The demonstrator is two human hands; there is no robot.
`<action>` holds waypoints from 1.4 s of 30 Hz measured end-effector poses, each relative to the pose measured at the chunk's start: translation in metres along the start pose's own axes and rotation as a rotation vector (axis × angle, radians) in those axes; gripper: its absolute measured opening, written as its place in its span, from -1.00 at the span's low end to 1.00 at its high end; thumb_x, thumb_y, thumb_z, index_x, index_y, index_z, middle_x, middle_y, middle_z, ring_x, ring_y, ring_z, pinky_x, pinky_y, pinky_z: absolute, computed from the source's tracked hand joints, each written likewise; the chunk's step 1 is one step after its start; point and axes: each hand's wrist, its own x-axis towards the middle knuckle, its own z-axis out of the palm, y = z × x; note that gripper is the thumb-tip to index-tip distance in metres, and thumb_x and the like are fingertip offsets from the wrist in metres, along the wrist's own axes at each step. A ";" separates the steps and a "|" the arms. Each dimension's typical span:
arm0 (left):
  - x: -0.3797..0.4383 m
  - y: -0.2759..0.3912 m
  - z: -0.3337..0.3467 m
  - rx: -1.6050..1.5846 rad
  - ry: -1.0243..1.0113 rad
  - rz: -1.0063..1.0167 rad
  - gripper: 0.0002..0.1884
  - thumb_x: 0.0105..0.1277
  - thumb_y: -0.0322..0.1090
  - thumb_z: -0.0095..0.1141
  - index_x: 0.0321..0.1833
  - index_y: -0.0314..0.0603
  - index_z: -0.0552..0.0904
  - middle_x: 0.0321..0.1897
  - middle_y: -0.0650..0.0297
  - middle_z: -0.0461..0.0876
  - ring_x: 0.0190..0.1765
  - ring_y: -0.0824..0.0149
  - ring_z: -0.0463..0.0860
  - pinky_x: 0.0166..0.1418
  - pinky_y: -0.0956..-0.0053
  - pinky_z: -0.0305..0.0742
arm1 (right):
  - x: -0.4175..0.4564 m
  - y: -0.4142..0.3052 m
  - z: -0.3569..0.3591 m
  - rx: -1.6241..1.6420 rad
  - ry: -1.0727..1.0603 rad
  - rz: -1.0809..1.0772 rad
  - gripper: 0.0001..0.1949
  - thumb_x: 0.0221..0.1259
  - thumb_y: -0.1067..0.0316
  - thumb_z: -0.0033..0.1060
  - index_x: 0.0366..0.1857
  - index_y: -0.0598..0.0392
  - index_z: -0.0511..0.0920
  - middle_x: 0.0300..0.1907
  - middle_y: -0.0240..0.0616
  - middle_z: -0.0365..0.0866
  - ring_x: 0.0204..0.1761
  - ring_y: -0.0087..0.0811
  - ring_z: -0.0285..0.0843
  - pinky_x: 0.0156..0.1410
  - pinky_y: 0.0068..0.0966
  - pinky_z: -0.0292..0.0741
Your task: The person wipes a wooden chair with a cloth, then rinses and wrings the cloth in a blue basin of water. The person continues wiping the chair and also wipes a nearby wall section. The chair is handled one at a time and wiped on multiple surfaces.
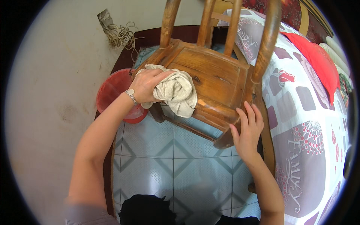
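A wooden chair with a panelled seat and round back posts stands before me. My left hand, with a metal-band watch on the wrist, grips a crumpled pale cloth on the seat's left front corner. Part of the cloth hangs over the front edge. My right hand rests its spread fingertips on the right front corner of the seat and holds nothing. Left of the chair, partly behind my left hand and wrist, is a red plastic bucket; its contents are hard to make out.
A bed with a patterned sheet and a red cloth item runs along the right. At the left is a pale wall with a dark red skirting border. A bundle of cord hangs on the wall. The floor has blue tiles.
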 end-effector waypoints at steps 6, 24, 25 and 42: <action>0.030 -0.021 0.028 0.024 0.079 -0.102 -0.21 -0.28 -0.21 0.42 0.17 0.03 0.42 -0.29 0.21 0.53 -0.18 0.13 0.57 -0.13 0.26 0.46 | 0.071 0.062 0.031 -0.035 -0.112 -0.076 -0.46 -0.09 0.36 0.31 0.09 0.05 0.38 0.28 -0.27 0.20 0.33 -0.17 0.06 0.27 -0.17 0.12; 0.082 -0.069 0.074 0.255 -0.010 -0.108 -0.16 -0.21 -0.03 0.39 0.23 0.00 0.34 -0.19 0.15 0.54 -0.11 0.13 0.58 -0.08 0.31 0.50 | 0.050 0.154 -0.119 -0.647 -0.276 0.167 -0.47 0.07 0.26 0.13 0.22 -0.22 0.37 0.34 -0.32 0.18 0.39 -0.19 0.03 0.44 -0.16 0.05; 0.082 -0.085 0.070 0.248 -0.062 -0.109 -0.13 -0.23 -0.08 0.40 0.25 -0.03 0.32 -0.10 0.15 0.54 -0.06 0.10 0.57 -0.02 0.30 0.49 | 0.049 0.157 -0.118 -0.587 -0.277 0.191 -0.48 0.08 0.25 0.13 0.21 -0.23 0.37 0.34 -0.32 0.18 0.39 -0.20 0.03 0.43 -0.16 0.08; 0.079 -0.158 0.037 0.389 -0.226 -0.484 -0.14 -0.26 -0.16 0.42 0.21 -0.05 0.30 -0.06 0.10 0.52 -0.03 0.05 0.55 -0.03 0.22 0.48 | 0.067 0.137 -0.125 -0.383 -0.273 0.148 -0.41 -0.14 0.52 0.26 0.14 -0.01 0.42 0.28 -0.15 0.23 0.34 -0.15 0.11 0.35 -0.28 0.12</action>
